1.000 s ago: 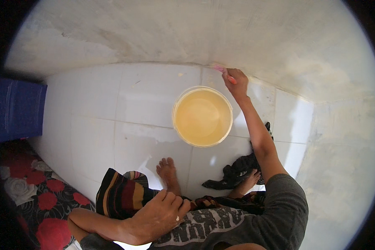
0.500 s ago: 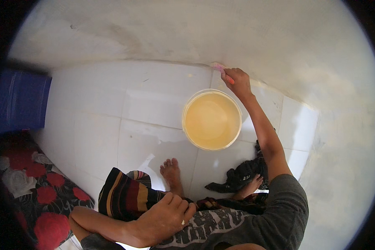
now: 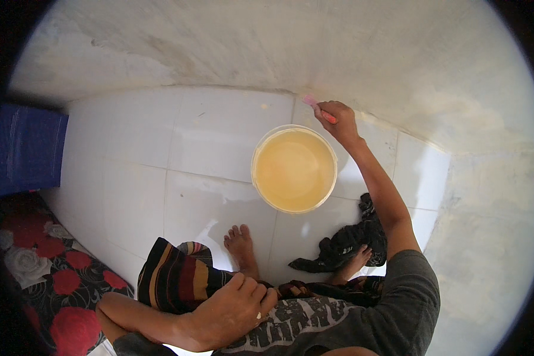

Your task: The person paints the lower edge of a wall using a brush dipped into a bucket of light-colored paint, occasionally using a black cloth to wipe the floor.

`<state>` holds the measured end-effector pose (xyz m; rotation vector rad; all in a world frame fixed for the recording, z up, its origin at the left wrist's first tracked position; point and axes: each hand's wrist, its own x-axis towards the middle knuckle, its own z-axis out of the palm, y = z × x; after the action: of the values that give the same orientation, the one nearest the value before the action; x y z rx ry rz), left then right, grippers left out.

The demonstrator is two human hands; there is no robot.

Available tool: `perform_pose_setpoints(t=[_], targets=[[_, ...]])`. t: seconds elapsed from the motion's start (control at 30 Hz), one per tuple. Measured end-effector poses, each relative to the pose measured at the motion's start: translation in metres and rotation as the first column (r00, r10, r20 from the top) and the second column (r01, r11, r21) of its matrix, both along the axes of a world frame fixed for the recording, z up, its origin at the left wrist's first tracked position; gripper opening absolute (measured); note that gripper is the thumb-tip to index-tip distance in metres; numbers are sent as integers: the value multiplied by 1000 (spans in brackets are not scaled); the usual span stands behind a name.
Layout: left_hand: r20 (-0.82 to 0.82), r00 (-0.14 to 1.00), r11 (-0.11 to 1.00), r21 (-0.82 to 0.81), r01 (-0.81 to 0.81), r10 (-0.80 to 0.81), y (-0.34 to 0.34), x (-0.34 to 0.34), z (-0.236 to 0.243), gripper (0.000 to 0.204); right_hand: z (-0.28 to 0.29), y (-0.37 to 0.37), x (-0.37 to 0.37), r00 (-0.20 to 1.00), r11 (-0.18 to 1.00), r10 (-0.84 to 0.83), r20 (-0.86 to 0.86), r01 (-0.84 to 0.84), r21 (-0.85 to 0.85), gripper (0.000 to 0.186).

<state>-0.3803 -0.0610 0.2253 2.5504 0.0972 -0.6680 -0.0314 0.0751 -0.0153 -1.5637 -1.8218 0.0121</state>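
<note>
Pink brush sat at the floor-wall joint beyond the bucket, clenched in my right hand. Scrubbing step, I judged; next stroke needs pressure along the joint. Left hand rested loosely curled on my knee, holding nothing.

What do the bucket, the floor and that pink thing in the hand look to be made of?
Bucket: probably plastic, going by its thin, pale, slightly see-through rim.
Floor: glazed white tile, glossy, with grout lines.
Brush in the right hand: likely plastic, pink and smooth; too small to be sure.
</note>
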Motion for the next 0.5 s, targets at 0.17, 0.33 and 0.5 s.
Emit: perform_pose_setpoints(t=[0.17,0.33,0.5], targets=[[25,999,999,-26,-29,29,1,1,2,43,-22,26,-5,993,995,89,79,-92,34,8],[-20,998,997,-44,-59,58,1,-1,-2,43,-24,31,-15,979,989,135,155,-141,31,11],[120,989,995,34,-91,86,2,-4,-6,32,-22,11,-13,970,983,165,176,-148,-108,9]])
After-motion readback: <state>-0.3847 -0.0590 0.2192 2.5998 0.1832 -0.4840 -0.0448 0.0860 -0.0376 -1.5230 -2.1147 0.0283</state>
